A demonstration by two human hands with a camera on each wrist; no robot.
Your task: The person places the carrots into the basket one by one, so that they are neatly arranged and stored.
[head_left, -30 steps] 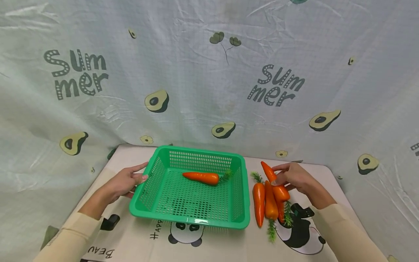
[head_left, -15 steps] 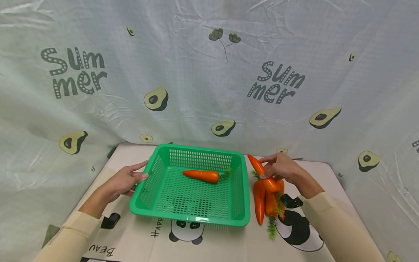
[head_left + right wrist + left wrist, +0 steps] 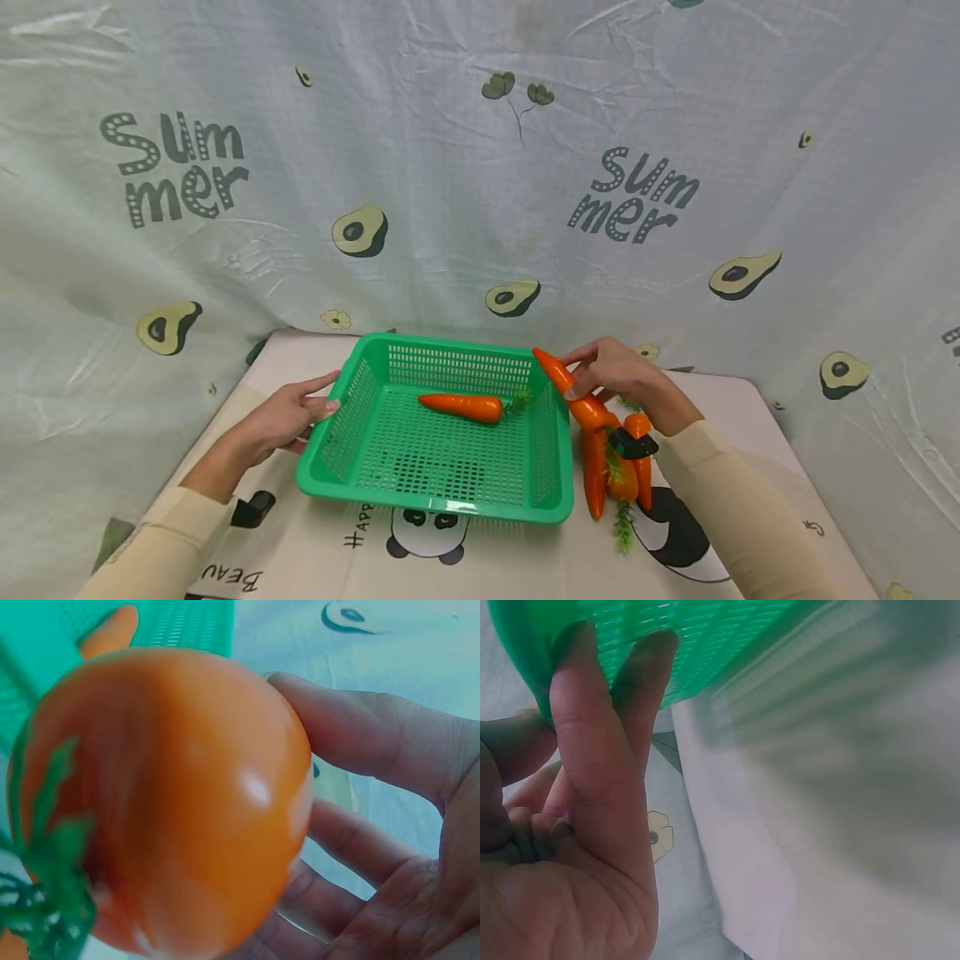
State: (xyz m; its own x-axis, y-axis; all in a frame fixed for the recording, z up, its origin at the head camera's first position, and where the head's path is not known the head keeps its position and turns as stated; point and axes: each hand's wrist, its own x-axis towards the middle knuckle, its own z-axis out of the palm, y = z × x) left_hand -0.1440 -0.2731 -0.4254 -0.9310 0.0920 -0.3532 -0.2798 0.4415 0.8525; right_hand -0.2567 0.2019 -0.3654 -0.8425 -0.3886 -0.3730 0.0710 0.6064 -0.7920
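Head view: pinching carrot [image 3: 588, 411] with right hand [image 3: 622, 372], basket [image 3: 510, 512] left of grip; probably light, stiff, slick; best held mid-body.

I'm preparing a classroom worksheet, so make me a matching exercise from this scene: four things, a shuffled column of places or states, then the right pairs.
1. green rectangular plastic basket
2. bare left hand
3. bare right hand
4. pale avocado-printed sheet

A. hangs behind the cream table
B. holds a glossy tapered orange carrot
C. contains one other carrot
D. holds the basket's side

1-C, 2-D, 3-B, 4-A
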